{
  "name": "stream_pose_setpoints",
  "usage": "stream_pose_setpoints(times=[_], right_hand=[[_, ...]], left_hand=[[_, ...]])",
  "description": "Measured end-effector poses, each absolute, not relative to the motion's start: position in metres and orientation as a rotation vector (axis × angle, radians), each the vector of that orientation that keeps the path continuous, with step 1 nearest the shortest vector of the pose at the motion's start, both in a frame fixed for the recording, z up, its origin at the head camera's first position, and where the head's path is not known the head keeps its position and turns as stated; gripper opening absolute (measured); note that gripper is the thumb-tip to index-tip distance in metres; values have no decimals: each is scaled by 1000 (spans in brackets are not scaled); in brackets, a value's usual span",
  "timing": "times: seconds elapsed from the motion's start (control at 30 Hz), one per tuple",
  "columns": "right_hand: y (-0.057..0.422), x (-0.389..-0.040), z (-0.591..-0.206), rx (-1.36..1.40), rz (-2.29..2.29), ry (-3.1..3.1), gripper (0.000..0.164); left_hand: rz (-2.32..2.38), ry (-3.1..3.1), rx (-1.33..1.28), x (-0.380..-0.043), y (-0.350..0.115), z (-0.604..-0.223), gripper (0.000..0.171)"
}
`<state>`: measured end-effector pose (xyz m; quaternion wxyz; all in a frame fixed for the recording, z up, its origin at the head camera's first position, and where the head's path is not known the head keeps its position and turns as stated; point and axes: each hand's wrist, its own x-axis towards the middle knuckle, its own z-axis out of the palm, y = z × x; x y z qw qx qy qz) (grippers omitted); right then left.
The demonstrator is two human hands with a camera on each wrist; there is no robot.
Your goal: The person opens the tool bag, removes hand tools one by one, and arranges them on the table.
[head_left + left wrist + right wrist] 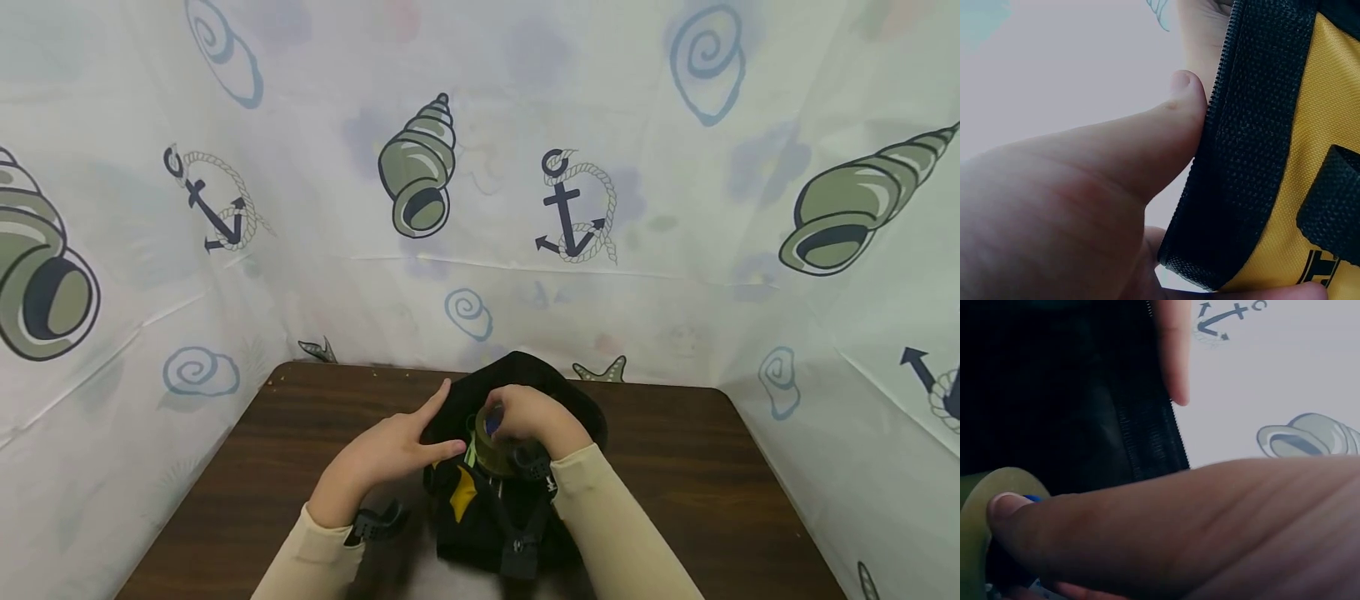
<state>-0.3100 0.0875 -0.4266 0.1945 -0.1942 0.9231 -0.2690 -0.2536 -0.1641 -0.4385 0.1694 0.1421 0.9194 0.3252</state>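
Two bare hands at an open bag. The black bag (517, 375) sits at the lower centre of the head view, on a dark wood-grained table (292, 442). The right hand (528, 417), right of centre, grasps a yellow-green roll of tape (491, 456) with fingers bent and thumb in its hole; the roll lies within the bag's opening (at lower left in the right wrist view). A light green strip (471, 452) shows just left of the roll. The left hand (390, 454), left of centre, has its fingers extended and spread, touching the bag's rim without clenching. In the left wrist view its thumb meets the toothed zipper (1225, 50); yellow fabric (1329, 94) with a black strap loop (1335, 206) fills the right side (the printed lettering is cut off at the bottom). Patterned cloth (322, 83), bearing shells and anchors, spans the upper frame.
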Motion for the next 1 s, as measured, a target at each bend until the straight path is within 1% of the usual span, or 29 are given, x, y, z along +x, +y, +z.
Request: stream_pose_setpoints(times=[0.27, 0.57, 0.8, 1.0], right_hand=[[86, -311, -437, -561, -752, 2582, 23], [92, -306, -433, -553, -788, 2689, 16], [99, -297, -422, -504, -882, 2671, 16], [106, -287, -417, -517, -922, 2716, 18]], left_hand=[[916, 2627, 407, -252, -168, -442, 101], [927, 2610, 424, -251, -170, -445, 102], [921, 2599, 446, -253, -172, -448, 100], [914, 2603, 443, -251, -175, -447, 100]])
